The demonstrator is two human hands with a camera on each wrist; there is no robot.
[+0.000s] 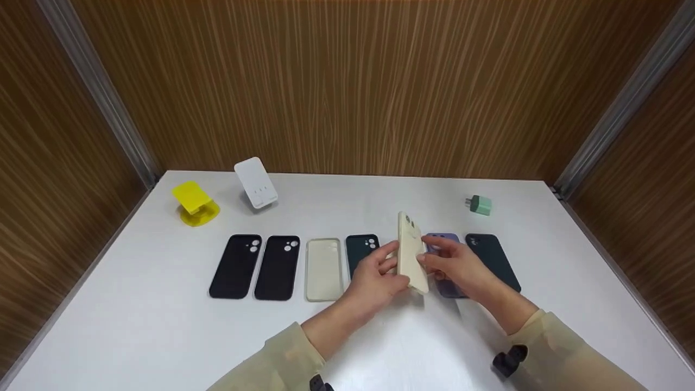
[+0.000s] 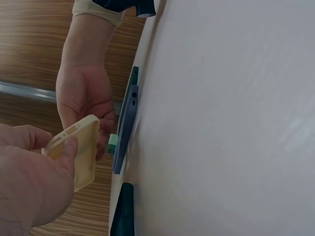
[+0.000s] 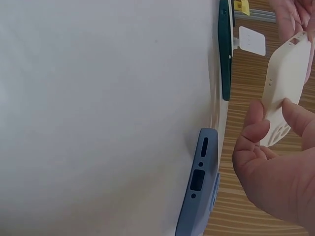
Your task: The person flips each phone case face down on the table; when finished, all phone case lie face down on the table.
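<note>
A cream phone case (image 1: 411,255) is held upright and tilted above the table, between both hands. My left hand (image 1: 374,277) grips its lower left edge, with the thumb on the bottom end, as the left wrist view shows. At the opposite long edge my right hand (image 1: 453,266) pinches the case between thumb and fingers, near the camera holes seen in the right wrist view. Beneath the hands lie a dark green case (image 1: 360,250) and a purple-blue case (image 1: 448,288), each partly hidden. Another dark case (image 1: 493,258) lies beyond the right hand.
Left along the row are two black cases (image 1: 235,266) and a second cream case (image 1: 324,270). Farther back stand a yellow phone stand (image 1: 194,202) and a white stand (image 1: 256,182). A green plug adapter (image 1: 481,205) sits at back right. Wood-grain panels (image 1: 347,87) enclose the white table (image 1: 136,304).
</note>
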